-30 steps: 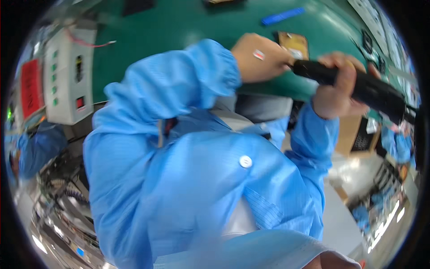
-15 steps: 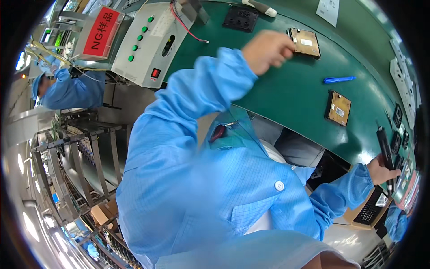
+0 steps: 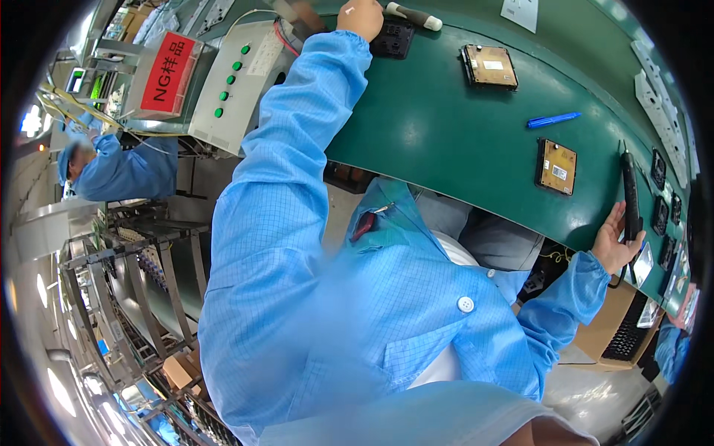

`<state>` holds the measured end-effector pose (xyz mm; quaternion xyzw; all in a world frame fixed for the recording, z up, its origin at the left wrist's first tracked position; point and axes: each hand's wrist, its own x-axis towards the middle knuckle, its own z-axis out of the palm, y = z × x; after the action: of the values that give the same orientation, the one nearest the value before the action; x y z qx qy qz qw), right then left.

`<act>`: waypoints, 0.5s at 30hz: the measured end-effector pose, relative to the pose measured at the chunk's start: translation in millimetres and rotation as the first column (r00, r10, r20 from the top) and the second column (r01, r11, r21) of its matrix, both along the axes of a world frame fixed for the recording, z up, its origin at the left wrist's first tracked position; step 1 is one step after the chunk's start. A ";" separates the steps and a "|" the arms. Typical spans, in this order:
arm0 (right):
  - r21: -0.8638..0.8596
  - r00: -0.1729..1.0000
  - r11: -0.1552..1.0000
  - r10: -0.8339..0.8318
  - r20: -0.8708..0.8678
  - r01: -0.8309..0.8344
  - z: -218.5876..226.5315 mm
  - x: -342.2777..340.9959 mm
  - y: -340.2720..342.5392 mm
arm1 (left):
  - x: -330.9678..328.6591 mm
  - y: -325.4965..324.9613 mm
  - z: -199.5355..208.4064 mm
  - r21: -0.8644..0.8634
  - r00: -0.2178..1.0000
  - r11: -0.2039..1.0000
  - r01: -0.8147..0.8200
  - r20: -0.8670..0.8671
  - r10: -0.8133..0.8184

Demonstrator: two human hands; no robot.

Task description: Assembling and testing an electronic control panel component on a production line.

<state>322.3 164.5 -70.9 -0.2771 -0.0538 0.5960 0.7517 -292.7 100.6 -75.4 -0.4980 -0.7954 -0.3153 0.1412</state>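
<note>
My right hand [image 3: 616,241] is around the lower part of a black electric screwdriver [image 3: 631,193], its thin bit pointing away from me and a dark cable by its lower end. At the far edge of the view, my left hand [image 3: 362,18] shows its back; its fingers are cut off or hidden. Beside that hand are a black plastic housing [image 3: 393,39] and a grey-and-white handled tool [image 3: 414,16]. Two brownish-gold boards in black frames lie on the green table: one farther off [image 3: 489,67], the other [image 3: 556,167] nearer my right hand. Between them is a blue pen [image 3: 554,120].
A pale control box [image 3: 234,82] with green buttons stands at the left, next to a red sign [image 3: 168,70]. Small black parts [image 3: 659,215] line the table's right side. A cardboard box [image 3: 606,327] sits below. At far left, another person [image 3: 134,167] works.
My left hand has moved from the farther board up and left, beside the black housing. My right hand and the screwdriver have shifted away from me and slightly left.
</note>
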 end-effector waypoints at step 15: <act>0.009 0.992 0.993 0.113 0.049 -0.114 -6.1 -8.3 -27.7 | 7.3 -18.6 8.5 -0.056 0.956 0.964 0.261 -0.122 -0.266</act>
<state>314.0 136.8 -77.0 -0.2834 -0.0912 0.6306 0.7168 -285.4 82.0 -66.9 -0.6214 -0.7172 -0.2830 0.1391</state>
